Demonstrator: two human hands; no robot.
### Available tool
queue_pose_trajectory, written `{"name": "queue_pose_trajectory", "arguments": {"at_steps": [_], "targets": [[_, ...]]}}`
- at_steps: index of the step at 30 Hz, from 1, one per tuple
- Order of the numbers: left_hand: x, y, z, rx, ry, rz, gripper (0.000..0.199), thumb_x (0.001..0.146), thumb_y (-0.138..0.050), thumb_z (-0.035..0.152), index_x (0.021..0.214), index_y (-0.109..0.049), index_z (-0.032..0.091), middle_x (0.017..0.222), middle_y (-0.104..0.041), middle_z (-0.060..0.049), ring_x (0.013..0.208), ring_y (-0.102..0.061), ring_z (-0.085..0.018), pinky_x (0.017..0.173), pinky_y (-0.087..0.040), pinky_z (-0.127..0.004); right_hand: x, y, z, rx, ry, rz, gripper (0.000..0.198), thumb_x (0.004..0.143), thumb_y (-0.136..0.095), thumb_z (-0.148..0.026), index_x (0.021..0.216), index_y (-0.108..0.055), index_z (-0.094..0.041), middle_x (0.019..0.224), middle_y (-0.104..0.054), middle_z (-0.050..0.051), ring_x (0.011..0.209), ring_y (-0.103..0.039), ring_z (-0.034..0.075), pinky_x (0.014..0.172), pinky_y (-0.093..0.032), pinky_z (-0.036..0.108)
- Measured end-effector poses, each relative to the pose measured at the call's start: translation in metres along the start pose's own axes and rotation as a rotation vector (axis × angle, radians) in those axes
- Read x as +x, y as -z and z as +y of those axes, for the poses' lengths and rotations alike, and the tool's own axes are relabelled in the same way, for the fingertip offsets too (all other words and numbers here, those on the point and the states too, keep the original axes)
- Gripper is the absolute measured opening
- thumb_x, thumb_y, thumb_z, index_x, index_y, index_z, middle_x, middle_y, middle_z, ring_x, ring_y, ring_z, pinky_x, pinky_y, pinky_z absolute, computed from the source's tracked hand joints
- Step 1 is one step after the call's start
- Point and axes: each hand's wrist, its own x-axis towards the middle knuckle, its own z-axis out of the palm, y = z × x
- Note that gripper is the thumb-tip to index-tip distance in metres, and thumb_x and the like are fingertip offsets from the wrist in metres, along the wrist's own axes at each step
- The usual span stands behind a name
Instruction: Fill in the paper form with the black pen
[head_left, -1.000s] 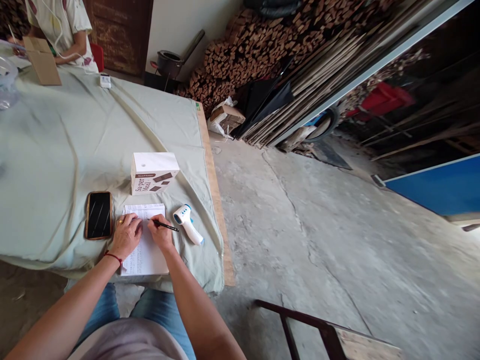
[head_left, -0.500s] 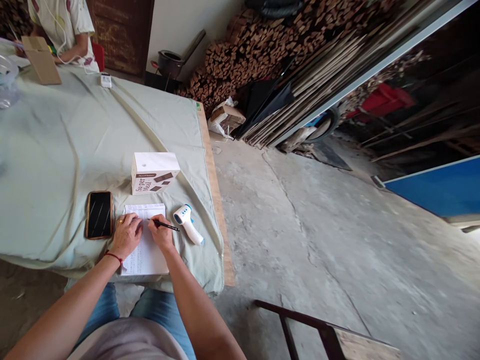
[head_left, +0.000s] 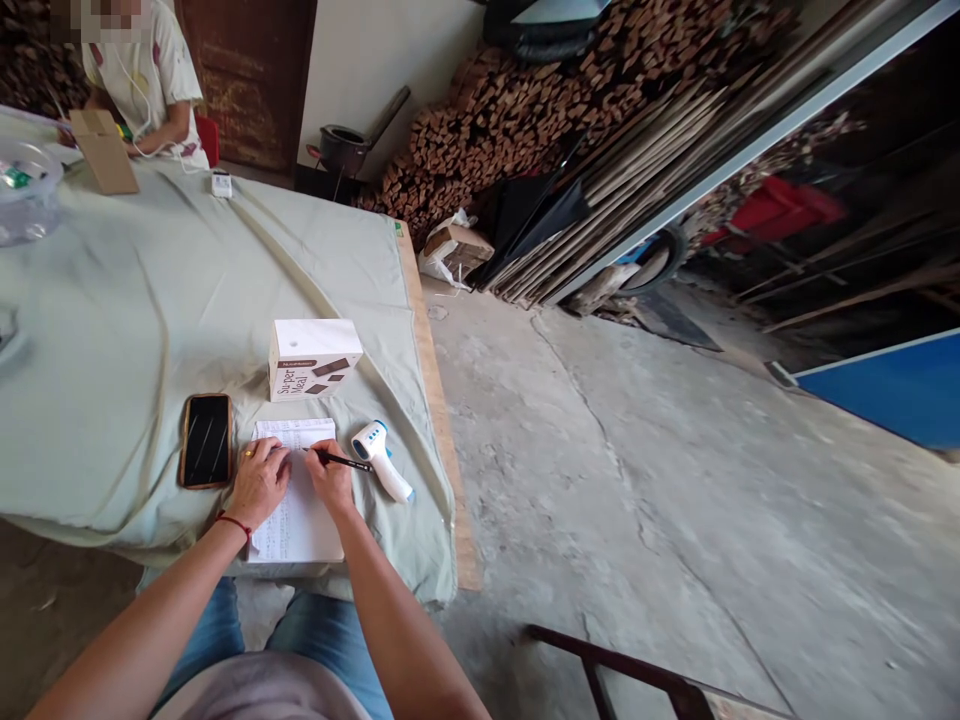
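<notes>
The right hand [head_left: 331,483] pinches the pen [head_left: 349,462], whose swinging tail could nudge the thermometer [head_left: 391,478] at three o'clock; the left hand [head_left: 260,485] rests loosely spread.

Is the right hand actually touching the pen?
Touching. The head view shows the right hand gripping the pen, its back end sticking out past the hand.

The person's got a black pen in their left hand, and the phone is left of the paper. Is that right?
Not quite: the head view shows the black pen in the right hand, not the left hand. The phone is left of the paper.
</notes>
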Motion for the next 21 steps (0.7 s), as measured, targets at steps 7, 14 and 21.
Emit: {"name": "queue_pose_trajectory", "arguments": {"at_steps": [7,14,21], "targets": [[-0.0024,-0.0004,0.0000,0.011,0.000,0.031,0.018,0.088,-0.053,0.016,0.100,-0.067,0.019,0.106,-0.063,-0.009,0.100,-0.056,-0.025,0.087,-0.048,-0.040,-0.0011,-0.0007,-0.0008,0.014,0.012,-0.018,0.017,0.078,-0.048,-0.037,0.073,-0.054,-0.021,0.062,-0.056,-0.002,0.057,-0.049,0.014,0.058,-0.043,0.026],[-0.0052,-0.0019,-0.0028,0.001,-0.006,0.051,0.018,0.087,-0.054,0.014,0.100,-0.066,0.019,0.105,-0.062,-0.008,0.099,-0.056,-0.024,0.087,-0.049,-0.039,-0.0019,-0.0025,0.0002,0.004,0.029,-0.021,0.016,0.079,-0.048,-0.036,0.074,-0.055,-0.022,0.062,-0.057,-0.002,0.057,-0.050,0.015,0.058,-0.043,0.027],[-0.0062,-0.0042,-0.0046,0.005,0.010,0.050,0.021,0.087,-0.053,0.014,0.102,-0.067,0.020,0.106,-0.062,-0.008,0.101,-0.055,-0.024,0.088,-0.049,-0.040,-0.0020,-0.0042,-0.0005,0.017,0.024,-0.030,0.016,0.079,-0.048,-0.036,0.073,-0.054,-0.023,0.061,-0.056,-0.002,0.056,-0.049,0.014,0.057,-0.043,0.026]]}}
